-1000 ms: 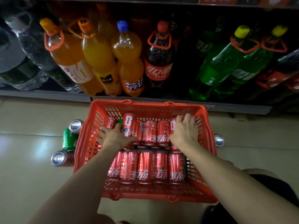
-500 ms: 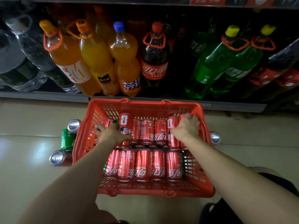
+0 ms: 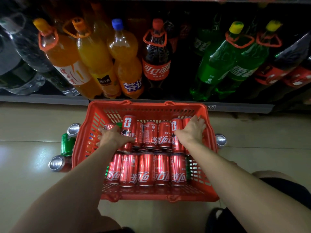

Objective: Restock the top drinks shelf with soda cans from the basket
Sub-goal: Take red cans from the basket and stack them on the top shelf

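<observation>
On the tiled floor (image 3: 25, 125), directly below the front edge of the lowest bottle shelf (image 3: 43, 99), stands a red plastic basket (image 3: 148, 106). Soda cans (image 3: 145, 169) lie on their sides inside the basket in two rows: a near row of five red cans and a far row of red cans toward the shelf side.

The left hand (image 3: 114, 137) rests at the left end of the far row. Its fingers curl around a red can (image 3: 129, 130) whose far end tilts up above its neighbours; a green can end shows just beyond the hand. The right hand (image 3: 193, 130) is at the right end of the far row, against the right wall of the basket. Its fingers curl over the outermost red can (image 3: 176, 132) in a grasp; the fingertips are partly hidden behind the cans.

Outside the basket, touching its left wall, lie a green can (image 3: 66, 145) and two cans with silver ends facing up (image 3: 73, 129). One more silver can end (image 3: 220, 140) shows beside the right wall.

Beyond the basket, the shelf holds large orange bottles (image 3: 94, 58), a cola bottle (image 3: 156, 63) and green bottles (image 3: 223, 64).
</observation>
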The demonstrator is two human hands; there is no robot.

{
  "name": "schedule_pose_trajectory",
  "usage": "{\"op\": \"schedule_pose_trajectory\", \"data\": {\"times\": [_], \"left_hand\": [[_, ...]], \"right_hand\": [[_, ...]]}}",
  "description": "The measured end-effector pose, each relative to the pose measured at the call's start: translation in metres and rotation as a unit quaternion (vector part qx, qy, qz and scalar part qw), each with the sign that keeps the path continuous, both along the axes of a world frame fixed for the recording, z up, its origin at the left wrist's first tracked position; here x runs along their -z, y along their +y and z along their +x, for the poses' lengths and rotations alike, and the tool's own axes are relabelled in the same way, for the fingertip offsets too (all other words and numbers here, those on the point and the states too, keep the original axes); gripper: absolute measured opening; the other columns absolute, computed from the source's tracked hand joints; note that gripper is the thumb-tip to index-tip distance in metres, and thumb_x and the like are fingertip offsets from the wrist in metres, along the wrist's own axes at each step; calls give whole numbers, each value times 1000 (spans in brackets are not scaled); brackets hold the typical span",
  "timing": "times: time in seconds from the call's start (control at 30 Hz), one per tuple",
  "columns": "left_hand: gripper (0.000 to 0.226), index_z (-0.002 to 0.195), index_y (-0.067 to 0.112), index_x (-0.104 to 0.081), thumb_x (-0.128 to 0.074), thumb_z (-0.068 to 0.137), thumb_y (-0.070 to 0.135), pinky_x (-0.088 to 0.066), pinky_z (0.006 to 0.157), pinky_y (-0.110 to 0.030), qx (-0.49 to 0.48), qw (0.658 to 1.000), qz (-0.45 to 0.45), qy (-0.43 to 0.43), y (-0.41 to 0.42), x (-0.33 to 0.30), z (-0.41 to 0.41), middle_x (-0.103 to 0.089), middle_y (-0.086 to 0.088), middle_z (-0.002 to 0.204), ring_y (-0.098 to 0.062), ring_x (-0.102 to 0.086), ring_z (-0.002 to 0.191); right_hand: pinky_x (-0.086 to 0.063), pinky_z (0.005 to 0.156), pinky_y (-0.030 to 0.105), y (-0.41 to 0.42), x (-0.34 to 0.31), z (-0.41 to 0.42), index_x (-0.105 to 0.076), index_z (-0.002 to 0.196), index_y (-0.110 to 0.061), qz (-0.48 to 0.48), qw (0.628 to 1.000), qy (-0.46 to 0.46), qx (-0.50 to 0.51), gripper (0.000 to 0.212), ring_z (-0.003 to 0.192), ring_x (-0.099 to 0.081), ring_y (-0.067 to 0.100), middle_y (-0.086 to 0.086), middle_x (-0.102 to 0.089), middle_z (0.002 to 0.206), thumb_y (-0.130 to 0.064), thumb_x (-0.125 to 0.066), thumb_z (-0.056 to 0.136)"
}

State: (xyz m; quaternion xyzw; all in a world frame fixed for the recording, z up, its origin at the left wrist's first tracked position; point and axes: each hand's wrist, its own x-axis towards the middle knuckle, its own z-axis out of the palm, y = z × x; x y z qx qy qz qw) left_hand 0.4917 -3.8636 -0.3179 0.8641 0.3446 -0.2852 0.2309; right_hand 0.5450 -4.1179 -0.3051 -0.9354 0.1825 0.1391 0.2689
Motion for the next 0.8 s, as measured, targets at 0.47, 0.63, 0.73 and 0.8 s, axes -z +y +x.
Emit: {"op": "schedule_pose_trajectory", "data": {"times": [0.47,0.63,0.73,0.8], "left_hand": [[92,145,34,-43,-80,68,70,-29,115,-68,141,989,53,-14,-32,3,10,-8,-28,164,-51,-22,147],[101,151,35,-30,-78,70,72,-29,114,-66,213,971,104,8,-63,13,14,4,-28,165,-48,-8,152],[111,153,36,-25,-76,65,80,-30,113,-65,222,967,127,21,-66,15,14,6,-26,165,-47,-6,152],[107,152,35,-29,-76,66,79,-32,114,-63,220,966,134,13,-68,15,14,1,-26,163,-46,-10,150]], "right_hand": [[-58,91,44,-8,-10,3,-53,131,-1,35,998,53,4,68,107,-64,33,15,-55,131,-22,-76,71],[-51,103,46,-10,-12,-2,-53,131,-6,49,997,59,1,64,121,-56,35,12,-47,137,-23,-75,73],[-41,114,46,-13,-12,-2,-40,145,-6,68,995,68,-7,80,137,-43,37,14,-33,153,-21,-77,76],[-35,118,45,-17,-13,-2,-30,152,-6,70,995,74,-20,88,145,-34,36,14,-19,162,-21,-78,80]]}}
